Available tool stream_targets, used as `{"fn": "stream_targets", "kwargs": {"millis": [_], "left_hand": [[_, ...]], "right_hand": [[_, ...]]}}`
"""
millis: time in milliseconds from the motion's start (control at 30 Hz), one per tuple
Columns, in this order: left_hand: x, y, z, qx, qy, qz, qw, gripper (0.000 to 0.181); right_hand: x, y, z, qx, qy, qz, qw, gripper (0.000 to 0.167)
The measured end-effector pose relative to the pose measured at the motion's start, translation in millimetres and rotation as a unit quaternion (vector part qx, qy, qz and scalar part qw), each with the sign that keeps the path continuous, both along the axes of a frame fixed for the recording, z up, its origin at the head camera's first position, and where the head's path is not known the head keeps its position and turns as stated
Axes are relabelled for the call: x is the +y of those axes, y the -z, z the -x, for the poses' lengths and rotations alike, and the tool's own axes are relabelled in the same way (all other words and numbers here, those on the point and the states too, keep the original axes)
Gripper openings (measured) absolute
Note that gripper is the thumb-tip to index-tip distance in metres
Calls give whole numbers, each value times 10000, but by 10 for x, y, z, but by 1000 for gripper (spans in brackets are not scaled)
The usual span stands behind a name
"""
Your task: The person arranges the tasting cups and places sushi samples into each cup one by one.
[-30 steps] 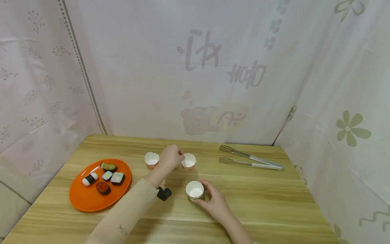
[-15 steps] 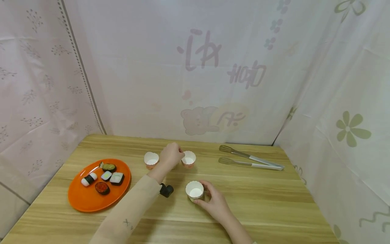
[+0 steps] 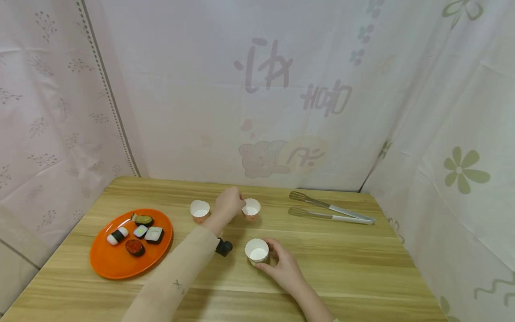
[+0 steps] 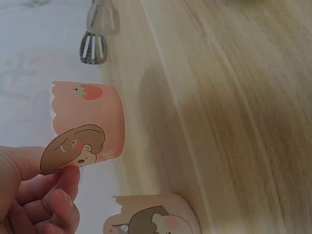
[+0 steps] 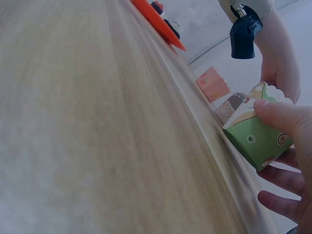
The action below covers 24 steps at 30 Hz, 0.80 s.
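Note:
My left hand (image 3: 228, 205) pinches the rim of a pink paper cup (image 3: 251, 209) near the back of the table; the left wrist view shows this cup (image 4: 92, 117) with a strawberry and a cartoon face, between thumb and fingers (image 4: 71, 180). Partly behind that hand, another cup (image 4: 155, 214) shows at the bottom of the left wrist view. My right hand (image 3: 283, 268) grips a white-lined cup (image 3: 257, 251) nearer the front, its outside green (image 5: 253, 139) in the right wrist view. A third pink cup (image 3: 200, 212) stands left of my left hand.
On the left lies an orange plate (image 3: 116, 267) with several sushi pieces (image 3: 154, 235). Metal tongs (image 3: 334, 208) lie at the back right, their slotted ends towards the left. A patterned curtain (image 3: 193, 112) hangs behind the wooden table (image 3: 342, 277).
My left hand has moved slightly to the right, and the pink cup it pinches has shifted a little up and right. My right hand and its cup have stayed in place.

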State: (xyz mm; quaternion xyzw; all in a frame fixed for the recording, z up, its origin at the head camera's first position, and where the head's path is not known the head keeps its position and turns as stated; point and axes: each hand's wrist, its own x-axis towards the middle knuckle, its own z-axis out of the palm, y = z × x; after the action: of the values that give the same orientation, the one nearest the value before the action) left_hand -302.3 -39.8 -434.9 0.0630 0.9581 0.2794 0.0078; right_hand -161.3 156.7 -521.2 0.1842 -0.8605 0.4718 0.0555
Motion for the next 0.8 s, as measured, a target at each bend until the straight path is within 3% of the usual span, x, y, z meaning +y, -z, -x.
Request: {"fn": "stream_targets", "kwargs": {"millis": [200,600,800], "left_hand": [[35,61,-3,16,55,48,10000,7],[113,123,8,-244,-323,367,9985,4],[147,142,-2,-256,-326,536,9977,14]], "right_hand": [[4,5,-5,38,-13,-46,10000,70],[0,7,-8,71,-61,-49,9999,69],[4,15,-11,142,-90,-47,9998,68]]}}
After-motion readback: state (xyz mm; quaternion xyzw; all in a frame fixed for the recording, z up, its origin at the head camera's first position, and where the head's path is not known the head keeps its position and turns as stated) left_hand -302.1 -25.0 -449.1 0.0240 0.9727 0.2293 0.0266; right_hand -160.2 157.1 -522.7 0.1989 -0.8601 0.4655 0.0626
